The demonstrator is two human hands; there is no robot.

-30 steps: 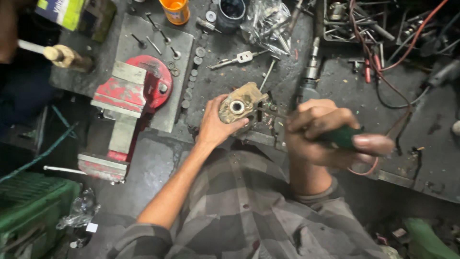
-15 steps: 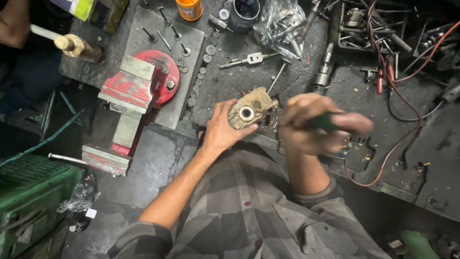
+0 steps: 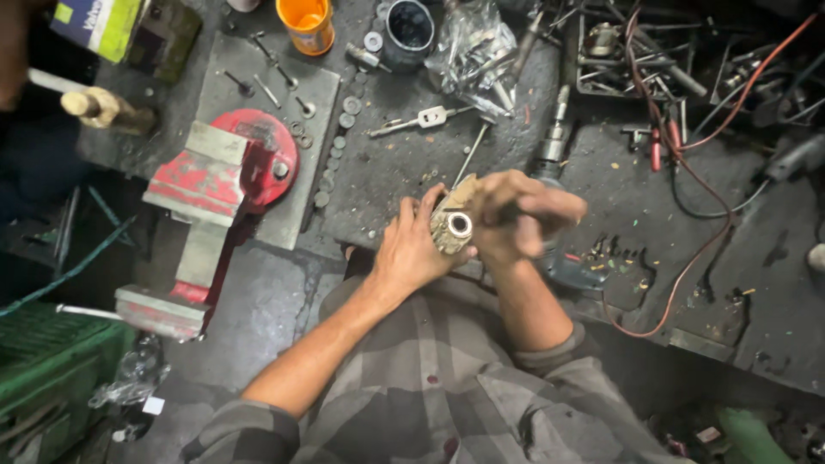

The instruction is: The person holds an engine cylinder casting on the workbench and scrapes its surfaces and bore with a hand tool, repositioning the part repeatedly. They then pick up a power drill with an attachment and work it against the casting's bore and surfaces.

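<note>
Both hands grip a small metal part (image 3: 453, 225) at frame centre.
Left hand (image 3: 411, 249) cups it, right hand (image 3: 516, 215) wraps over; orange cup (image 3: 307, 24) upper centre, contents unclear.

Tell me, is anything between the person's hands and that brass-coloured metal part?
Nothing visible is. The left hand grips the brass-coloured metal part from its side, and the right hand closes over it from the other side, both touching it directly above the dark workbench. The red vise stands well off to the left.
</note>
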